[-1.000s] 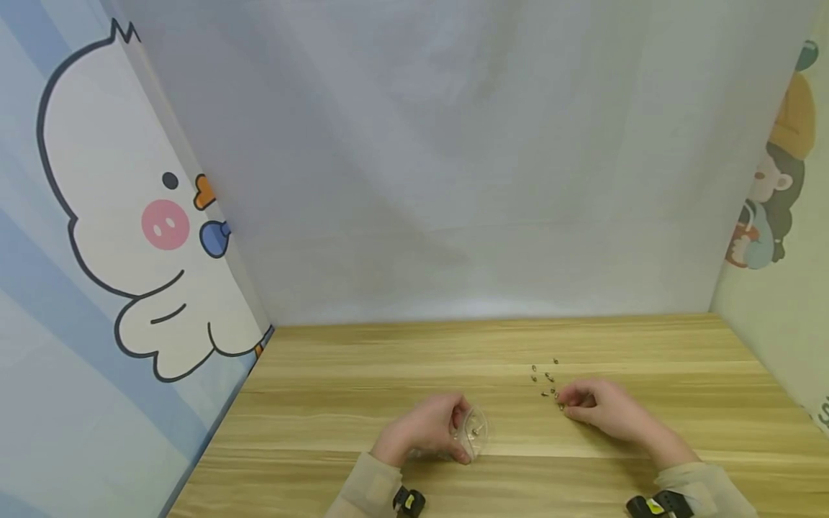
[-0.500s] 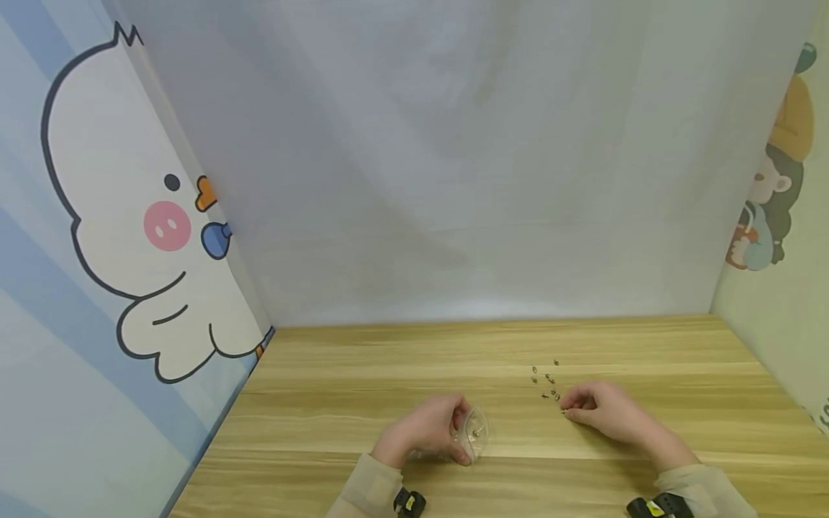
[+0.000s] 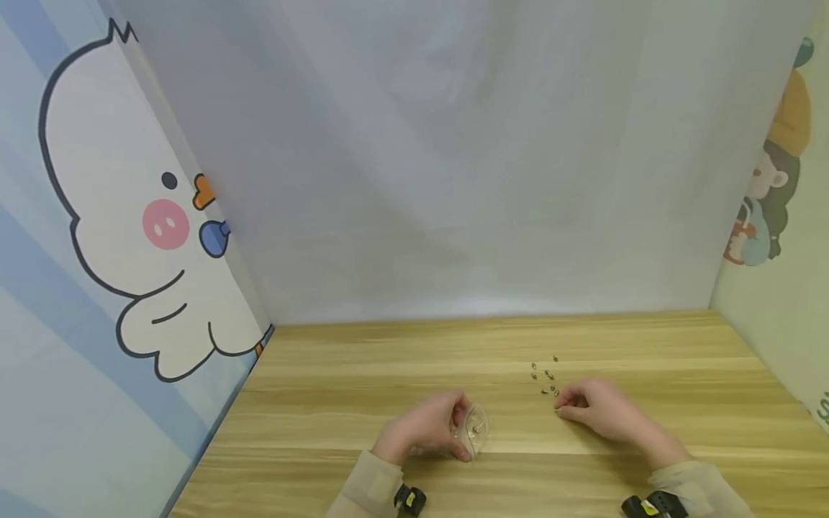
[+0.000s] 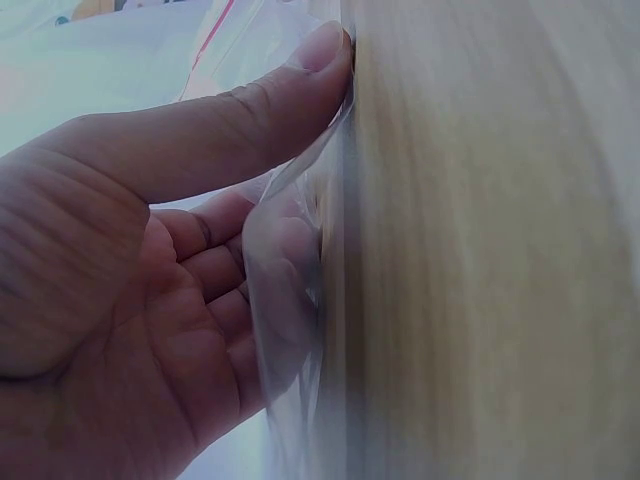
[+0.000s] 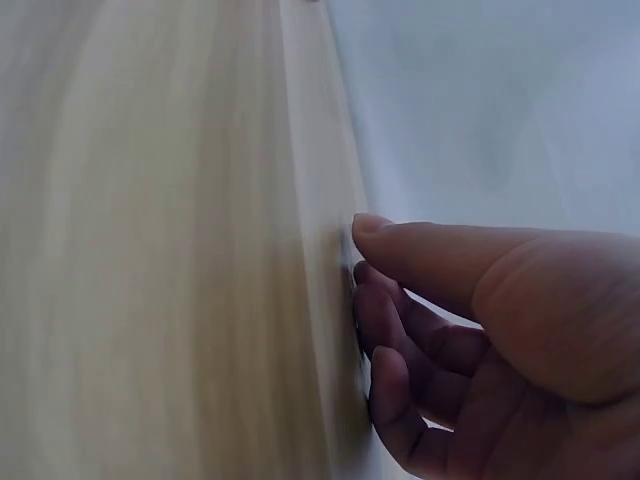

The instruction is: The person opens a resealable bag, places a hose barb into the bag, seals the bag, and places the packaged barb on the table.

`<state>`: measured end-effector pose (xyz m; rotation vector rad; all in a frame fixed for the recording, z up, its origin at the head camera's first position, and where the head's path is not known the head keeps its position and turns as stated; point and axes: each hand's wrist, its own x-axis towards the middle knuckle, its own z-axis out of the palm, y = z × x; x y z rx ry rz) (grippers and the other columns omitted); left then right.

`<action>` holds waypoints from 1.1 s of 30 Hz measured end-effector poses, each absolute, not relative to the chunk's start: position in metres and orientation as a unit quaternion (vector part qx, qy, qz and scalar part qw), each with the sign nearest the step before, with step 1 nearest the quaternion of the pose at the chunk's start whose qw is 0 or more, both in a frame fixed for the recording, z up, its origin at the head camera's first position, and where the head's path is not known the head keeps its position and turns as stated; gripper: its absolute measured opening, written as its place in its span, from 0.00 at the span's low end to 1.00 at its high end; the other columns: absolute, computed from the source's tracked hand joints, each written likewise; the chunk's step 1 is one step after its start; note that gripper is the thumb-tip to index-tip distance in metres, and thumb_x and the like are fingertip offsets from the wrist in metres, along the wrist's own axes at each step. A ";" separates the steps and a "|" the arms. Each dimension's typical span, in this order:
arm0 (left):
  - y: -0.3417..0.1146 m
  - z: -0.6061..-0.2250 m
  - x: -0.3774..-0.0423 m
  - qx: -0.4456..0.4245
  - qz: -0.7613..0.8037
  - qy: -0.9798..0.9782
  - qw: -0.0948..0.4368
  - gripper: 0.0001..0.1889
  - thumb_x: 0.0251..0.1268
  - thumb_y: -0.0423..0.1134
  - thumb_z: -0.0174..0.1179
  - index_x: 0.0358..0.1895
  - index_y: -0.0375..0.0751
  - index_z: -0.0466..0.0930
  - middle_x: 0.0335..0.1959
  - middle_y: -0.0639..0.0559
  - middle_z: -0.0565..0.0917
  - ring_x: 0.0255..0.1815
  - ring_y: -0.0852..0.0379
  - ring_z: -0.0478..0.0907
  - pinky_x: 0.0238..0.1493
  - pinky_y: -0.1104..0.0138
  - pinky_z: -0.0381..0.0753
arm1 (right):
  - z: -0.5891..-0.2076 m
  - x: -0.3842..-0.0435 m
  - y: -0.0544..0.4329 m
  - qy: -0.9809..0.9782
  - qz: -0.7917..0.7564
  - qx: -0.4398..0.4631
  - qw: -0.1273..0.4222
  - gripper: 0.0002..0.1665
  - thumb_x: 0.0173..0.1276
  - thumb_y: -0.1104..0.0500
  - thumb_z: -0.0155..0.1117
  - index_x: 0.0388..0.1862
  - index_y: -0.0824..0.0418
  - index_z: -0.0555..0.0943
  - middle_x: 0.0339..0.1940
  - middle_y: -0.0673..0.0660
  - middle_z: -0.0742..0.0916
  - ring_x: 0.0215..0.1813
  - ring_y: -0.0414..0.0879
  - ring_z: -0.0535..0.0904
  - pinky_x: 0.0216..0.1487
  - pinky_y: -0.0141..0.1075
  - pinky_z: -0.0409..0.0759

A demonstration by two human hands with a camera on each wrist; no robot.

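Note:
My left hand (image 3: pixel 430 428) holds a clear zip bag (image 3: pixel 480 436) low over the table, thumb and fingers spread at its mouth. A small metal piece (image 3: pixel 476 429) shows inside. In the left wrist view the bag's thin plastic (image 4: pixel 285 300) runs between the thumb and the curled fingers. My right hand (image 3: pixel 599 409) has its thumb and index fingertips together close to the tabletop, pinching a tiny metal piece mostly hidden by them. Just beyond those fingertips lie several small metal pieces (image 3: pixel 549 375), loosely scattered. The right wrist view shows the thumb (image 5: pixel 430 255) above curled fingers.
The wood-grain table (image 3: pixel 363 374) reaches back to a grey-white curtain (image 3: pixel 453 216). A cartoon-printed panel (image 3: pixel 123 216) stands along the left side, and another printed panel (image 3: pixel 784 288) along the right. Each wrist wears a black strap (image 3: pixel 410 499).
The loose piece at my right fingertips has left its spot on the table. My right hand has shifted slightly left, while the left hand and bag stay put.

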<state>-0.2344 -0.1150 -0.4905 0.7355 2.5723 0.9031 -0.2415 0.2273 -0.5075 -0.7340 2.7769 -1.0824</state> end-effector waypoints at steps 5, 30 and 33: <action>-0.116 -0.491 -0.234 0.257 0.315 0.900 0.156 0.33 0.37 0.31 0.90 0.49 0.42 0.79 0.34 0.58 0.76 0.31 0.66 0.70 0.36 0.71 0.75 | -0.503 -0.238 0.212 0.901 -0.359 -0.242 0.040 0.03 0.72 0.57 0.75 0.40 0.55 0.89 0.37 0.43 0.88 0.38 0.33 0.79 0.42 0.36 0.80; -0.115 -0.490 -0.237 0.263 0.311 0.900 0.155 0.33 0.39 0.32 0.90 0.49 0.43 0.79 0.33 0.59 0.76 0.30 0.66 0.70 0.35 0.71 0.74 | -0.496 -0.224 0.135 0.854 -0.437 -0.277 0.048 0.04 0.72 0.60 0.74 0.42 0.60 0.90 0.35 0.43 0.89 0.36 0.35 0.82 0.39 0.33 0.82; -0.115 -0.490 -0.237 0.263 0.312 0.900 0.156 0.33 0.39 0.32 0.90 0.49 0.43 0.79 0.33 0.59 0.76 0.30 0.66 0.70 0.36 0.71 0.75 | -0.496 -0.223 0.129 0.852 -0.442 -0.276 0.047 0.04 0.72 0.60 0.75 0.42 0.59 0.91 0.35 0.43 0.89 0.35 0.35 0.82 0.39 0.33 0.82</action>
